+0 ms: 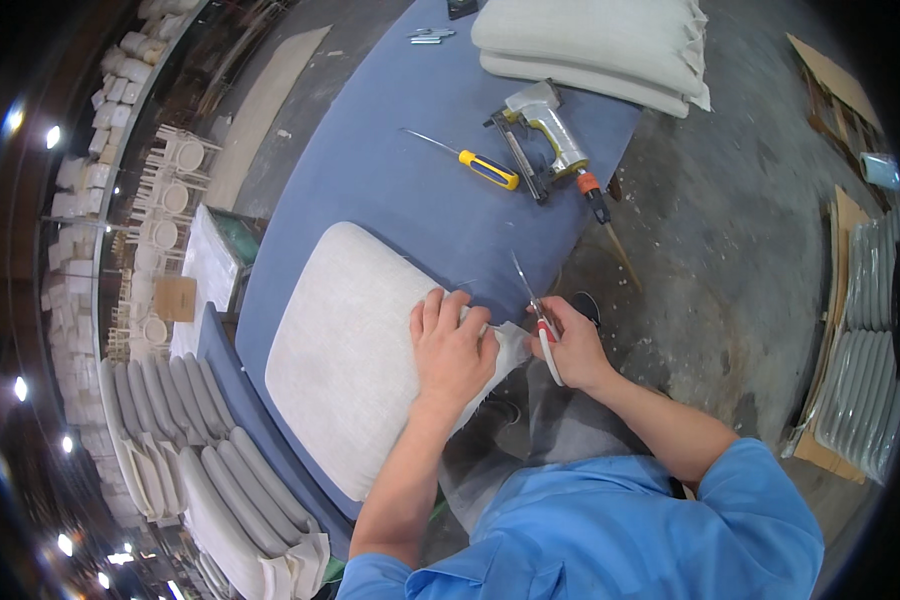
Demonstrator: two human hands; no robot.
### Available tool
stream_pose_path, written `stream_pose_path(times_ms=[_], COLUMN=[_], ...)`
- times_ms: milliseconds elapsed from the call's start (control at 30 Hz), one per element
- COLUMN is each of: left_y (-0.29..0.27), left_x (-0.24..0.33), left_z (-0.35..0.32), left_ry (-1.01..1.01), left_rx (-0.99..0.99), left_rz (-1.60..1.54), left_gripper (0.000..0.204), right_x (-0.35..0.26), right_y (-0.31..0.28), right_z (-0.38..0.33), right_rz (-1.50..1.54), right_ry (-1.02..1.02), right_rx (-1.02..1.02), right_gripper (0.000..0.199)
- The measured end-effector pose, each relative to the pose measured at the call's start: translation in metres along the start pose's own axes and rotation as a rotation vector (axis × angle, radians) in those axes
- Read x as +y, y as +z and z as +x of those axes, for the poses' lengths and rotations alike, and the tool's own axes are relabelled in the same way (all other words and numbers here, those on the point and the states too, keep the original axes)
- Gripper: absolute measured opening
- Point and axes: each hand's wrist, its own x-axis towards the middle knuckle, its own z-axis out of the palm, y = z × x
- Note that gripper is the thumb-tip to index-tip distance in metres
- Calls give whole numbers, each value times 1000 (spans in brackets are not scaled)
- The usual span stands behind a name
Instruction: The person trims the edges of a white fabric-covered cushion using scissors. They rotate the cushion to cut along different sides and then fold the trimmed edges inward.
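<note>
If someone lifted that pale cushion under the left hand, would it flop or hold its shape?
The pale cushion probably keeps its shape, since its outline looks full. Lying broad and flat on the blue table, it seems unlikely to roll. The loose cloth at its edge, by the scissors, would likely flop.

Chairs [174, 197] are standing at left, seat pads [245, 492] are filling the lower left, a staple gun [550, 125] is lying upper centre: a furniture workshop.

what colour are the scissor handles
The scissor handles are white and red; head view shows them.
</note>
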Motion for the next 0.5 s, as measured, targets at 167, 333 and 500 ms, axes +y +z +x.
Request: stream_pose_path(times_ms=[167, 333, 500], left_y=[0, -10, -3], left_x=[3, 2, 61], left_z=[3, -16, -101], left_ry=[-22, -23, -641], left_rx=[-43, 158, -147], left_rz=[45, -373, -1174], left_gripper=[25, 28, 15], right_x=[6, 8, 15], right_y=[-3, -10, -13], right_z=[3, 2, 3], right_rz=[177, 313, 348], right_ry=[35, 59, 105], right_rx=[-40, -97, -127], right_gripper=[46, 46, 46])
